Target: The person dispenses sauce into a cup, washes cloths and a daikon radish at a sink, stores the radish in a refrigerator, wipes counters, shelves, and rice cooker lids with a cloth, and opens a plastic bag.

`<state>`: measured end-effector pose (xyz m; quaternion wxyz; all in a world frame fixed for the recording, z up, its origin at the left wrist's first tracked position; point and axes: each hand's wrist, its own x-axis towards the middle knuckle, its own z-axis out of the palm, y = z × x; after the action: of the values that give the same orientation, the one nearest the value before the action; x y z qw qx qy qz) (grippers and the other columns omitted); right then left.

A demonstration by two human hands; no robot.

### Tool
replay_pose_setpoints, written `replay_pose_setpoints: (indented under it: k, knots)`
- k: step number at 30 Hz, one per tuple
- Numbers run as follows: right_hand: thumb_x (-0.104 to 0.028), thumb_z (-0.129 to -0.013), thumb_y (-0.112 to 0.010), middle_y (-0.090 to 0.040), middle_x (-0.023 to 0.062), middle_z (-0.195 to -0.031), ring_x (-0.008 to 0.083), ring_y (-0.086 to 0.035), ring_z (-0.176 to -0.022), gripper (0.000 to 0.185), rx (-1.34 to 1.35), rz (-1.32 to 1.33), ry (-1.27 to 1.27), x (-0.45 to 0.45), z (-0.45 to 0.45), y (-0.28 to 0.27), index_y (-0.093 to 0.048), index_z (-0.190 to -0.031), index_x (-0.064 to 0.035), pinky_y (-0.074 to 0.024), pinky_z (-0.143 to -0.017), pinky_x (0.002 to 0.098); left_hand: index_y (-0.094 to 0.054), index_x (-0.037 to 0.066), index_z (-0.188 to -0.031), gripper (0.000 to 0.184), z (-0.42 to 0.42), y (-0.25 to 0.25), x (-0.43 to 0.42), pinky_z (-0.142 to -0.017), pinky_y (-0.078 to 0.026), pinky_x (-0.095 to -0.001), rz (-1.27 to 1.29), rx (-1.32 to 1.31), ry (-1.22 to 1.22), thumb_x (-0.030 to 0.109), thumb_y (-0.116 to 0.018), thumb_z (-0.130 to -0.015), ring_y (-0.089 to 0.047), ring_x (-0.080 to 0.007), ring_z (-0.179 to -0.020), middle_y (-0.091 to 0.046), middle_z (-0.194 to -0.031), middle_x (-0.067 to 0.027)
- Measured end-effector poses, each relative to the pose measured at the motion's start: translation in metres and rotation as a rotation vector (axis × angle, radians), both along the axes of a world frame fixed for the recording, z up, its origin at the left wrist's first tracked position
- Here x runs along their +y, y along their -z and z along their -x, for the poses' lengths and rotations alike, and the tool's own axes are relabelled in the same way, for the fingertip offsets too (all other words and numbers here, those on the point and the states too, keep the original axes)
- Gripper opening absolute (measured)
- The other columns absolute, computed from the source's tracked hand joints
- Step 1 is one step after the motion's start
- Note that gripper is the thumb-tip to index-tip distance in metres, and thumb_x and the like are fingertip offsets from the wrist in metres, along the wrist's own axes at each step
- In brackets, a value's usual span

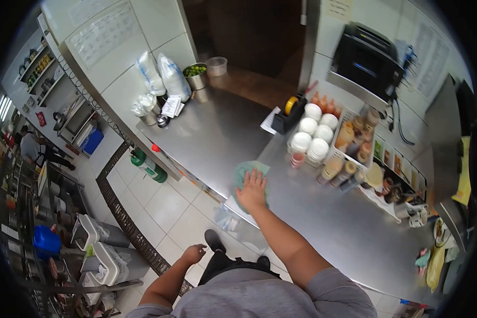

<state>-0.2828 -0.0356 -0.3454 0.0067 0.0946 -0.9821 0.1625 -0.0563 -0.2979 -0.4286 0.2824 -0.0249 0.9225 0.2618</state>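
My right hand (253,190) lies flat, fingers spread, on a green cloth (245,170) at the front edge of the steel counter (206,132). The cloth shows around the fingers and partly under the palm. My left hand (194,253) hangs low beside my body, away from the counter, over the tiled floor. Its fingers look loosely curled, and whether anything is between them is too small to tell. To the right of the cloth stand a small reddish cup (297,159) and stacks of white containers (308,134).
A crate of sauce bottles (355,139) and a black tape dispenser (287,117) stand on the counter. Farther left are bags (172,77) and a pot of green fruit (196,76). Bins (116,264) and a green cylinder (147,165) stand on the floor. Another person (32,148) is far left.
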Motion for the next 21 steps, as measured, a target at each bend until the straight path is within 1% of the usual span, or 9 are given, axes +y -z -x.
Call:
replay_pose_setpoints:
  k: [5, 7, 10, 11, 14, 15, 17, 19, 21]
  knots:
    - [-0.046, -0.085, -0.049, -0.022, 0.0209, -0.149, 0.0378, -0.019, -0.137, 0.073, -0.037, -0.137, 0.256, -0.044, 0.104, 0.005, -0.033, -0.14, -0.0007, -0.0105, -0.112, 0.0514, -0.063, 0.008, -0.111, 0.036, 0.02, 0.052, -0.101, -0.078, -0.05, -0.0408, 0.049, -0.189, -0.028, 0.029, -0.058, -0.082, -0.064, -0.0336, -0.086, -0.067, -0.089, -0.0171]
    - [-0.046, -0.085, -0.049, -0.022, 0.0209, -0.149, 0.038, -0.019, -0.137, 0.073, -0.01, -0.106, 0.318, -0.061, 0.144, 0.009, -0.033, -0.14, -0.0005, -0.0107, -0.111, 0.0515, -0.063, 0.008, -0.11, 0.034, 0.018, 0.106, -0.161, -0.077, -0.051, -0.04, 0.094, -0.089, 0.12, 0.028, -0.058, -0.083, -0.064, -0.0326, -0.086, -0.067, -0.09, -0.0169]
    - [-0.046, -0.085, -0.048, -0.024, 0.0205, -0.148, 0.0382, -0.02, -0.137, 0.074, 0.009, -0.071, 0.387, -0.103, 0.199, 0.007, -0.033, -0.14, -0.0001, -0.0115, -0.111, 0.0514, -0.063, 0.009, -0.11, 0.032, 0.047, 0.058, -0.199, -0.076, -0.051, -0.0386, 0.003, -0.22, -0.169, 0.027, -0.059, -0.084, -0.065, -0.0314, -0.086, -0.067, -0.091, -0.0167]
    - [-0.046, -0.085, -0.048, -0.024, 0.0202, -0.148, 0.0382, -0.02, -0.136, 0.074, 0.008, -0.043, 0.408, -0.118, 0.214, 0.007, -0.032, -0.14, 0.0002, -0.0122, -0.111, 0.0513, -0.063, 0.009, -0.11, 0.032, 0.059, 0.045, -0.21, -0.076, -0.051, -0.0386, 0.001, -0.236, -0.168, 0.027, -0.059, -0.084, -0.065, -0.0314, -0.086, -0.067, -0.091, -0.0167]
    - [-0.043, -0.083, -0.052, -0.03, 0.0163, -0.147, 0.0352, -0.026, -0.135, 0.07, 0.064, 0.035, 0.151, -0.219, 0.231, 0.02, -0.038, -0.137, -0.0021, -0.0155, -0.111, 0.05, -0.064, 0.01, -0.108, 0.03, 0.107, 0.022, -0.247, -0.075, -0.051, -0.0379, -0.086, -0.021, -0.333, 0.027, -0.06, -0.084, -0.065, -0.0315, -0.084, -0.067, -0.089, -0.017]
    - [-0.043, -0.083, -0.053, -0.032, 0.0156, -0.146, 0.0344, -0.026, -0.135, 0.067, 0.065, 0.008, -0.016, -0.257, 0.227, 0.017, -0.041, -0.135, -0.0038, -0.0172, -0.111, 0.0496, -0.064, 0.009, -0.108, 0.029, 0.127, 0.03, -0.262, -0.075, -0.051, -0.0381, -0.088, 0.11, -0.272, 0.025, -0.06, -0.084, -0.065, -0.0317, -0.085, -0.067, -0.089, -0.0175]
    - [-0.041, -0.083, -0.054, -0.033, 0.0138, -0.145, 0.0337, -0.027, -0.135, 0.063, 0.034, 0.017, -0.316, -0.309, 0.21, 0.012, -0.042, -0.135, -0.0066, -0.0183, -0.111, 0.0495, -0.064, 0.007, -0.108, 0.027, 0.19, -0.008, -0.267, -0.07, -0.05, -0.0354, -0.107, 0.162, -0.316, 0.023, -0.058, -0.087, -0.064, -0.0282, -0.076, -0.067, -0.086, -0.0161]
    - [-0.039, -0.084, -0.054, -0.033, 0.0137, -0.145, 0.0332, -0.027, -0.135, 0.061, 0.063, 0.075, -0.377, -0.309, 0.204, 0.012, -0.042, -0.136, -0.0077, -0.0181, -0.111, 0.0491, -0.063, 0.006, -0.11, 0.027, 0.243, -0.039, -0.272, -0.071, -0.05, -0.0335, -0.253, 0.318, -0.389, 0.021, -0.058, -0.089, -0.064, -0.0236, -0.077, -0.067, -0.088, -0.0146]
    - [-0.04, -0.084, -0.054, -0.031, 0.0122, -0.146, 0.0334, -0.026, -0.135, 0.06, -0.014, 0.125, -0.609, -0.276, 0.214, 0.008, -0.043, -0.136, -0.0103, -0.0191, -0.111, 0.0491, -0.062, 0.004, -0.112, 0.026, 0.283, -0.06, -0.28, -0.074, -0.05, -0.0311, -0.409, 0.354, -0.461, 0.015, -0.058, -0.088, -0.064, -0.0209, -0.082, -0.067, -0.095, -0.0132]
